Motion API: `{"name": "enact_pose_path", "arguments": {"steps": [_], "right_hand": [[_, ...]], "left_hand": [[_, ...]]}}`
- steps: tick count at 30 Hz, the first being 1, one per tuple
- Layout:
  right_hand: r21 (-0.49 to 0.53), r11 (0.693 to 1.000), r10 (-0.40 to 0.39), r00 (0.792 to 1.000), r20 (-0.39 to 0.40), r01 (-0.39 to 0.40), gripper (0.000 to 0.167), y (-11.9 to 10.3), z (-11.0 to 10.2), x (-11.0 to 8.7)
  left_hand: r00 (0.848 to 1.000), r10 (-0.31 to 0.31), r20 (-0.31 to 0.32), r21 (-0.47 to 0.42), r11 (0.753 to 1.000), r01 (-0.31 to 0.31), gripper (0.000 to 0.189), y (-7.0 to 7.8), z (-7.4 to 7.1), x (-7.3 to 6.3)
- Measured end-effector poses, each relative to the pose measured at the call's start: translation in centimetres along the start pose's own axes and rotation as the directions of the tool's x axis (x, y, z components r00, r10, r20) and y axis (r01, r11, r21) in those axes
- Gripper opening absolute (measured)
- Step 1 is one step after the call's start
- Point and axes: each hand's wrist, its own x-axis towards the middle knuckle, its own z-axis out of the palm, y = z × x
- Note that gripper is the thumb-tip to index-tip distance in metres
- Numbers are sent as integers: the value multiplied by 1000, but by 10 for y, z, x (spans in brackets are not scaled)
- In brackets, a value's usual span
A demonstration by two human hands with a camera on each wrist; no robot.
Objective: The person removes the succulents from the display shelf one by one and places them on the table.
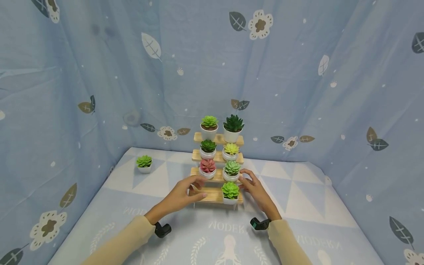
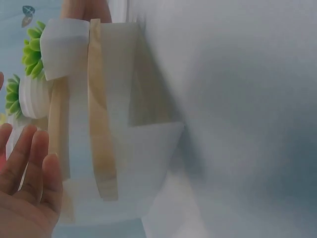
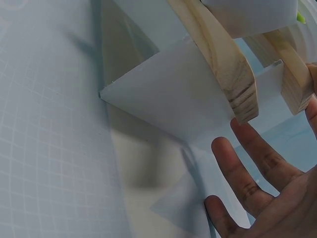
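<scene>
A four-tier wooden stand (image 1: 212, 195) holds several potted succulents. In the head view, my left hand (image 1: 185, 192) is at its lower left, fingers loosely bent near the pot of a red succulent (image 1: 207, 166). Nothing shows between thumb and fingers. In the left wrist view the fingers (image 2: 37, 166) spread beside the shelf ends. My right hand (image 1: 256, 189) is at the stand's right end, beside a pale green succulent (image 1: 232, 168) and a bright green one (image 1: 230, 191) on the lowest tier. In the right wrist view, a fingertip (image 3: 238, 126) meets or nearly meets a shelf end.
Another green succulent in a white pot (image 1: 144, 164) stands apart at the table's back left. Higher tiers carry a dark green succulent (image 1: 233, 125), a light green one (image 1: 209, 123) and others. A patterned blue curtain (image 1: 212, 66) hangs behind the table (image 1: 281, 191).
</scene>
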Motion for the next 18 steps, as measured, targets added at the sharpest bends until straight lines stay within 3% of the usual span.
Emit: {"name": "enact_pose_path", "arguments": {"steps": [6,18], "right_hand": [[2,1000,6,1000,8,-6,47,-3,-1,0],[22,999,37,999,20,-37,42,-4,0,0]], "left_hand": [[1000,18,-9,-10,1000,-18,49,2,10,7],[1000,-16,5,-51,999,16,54,7,33,19]]}}
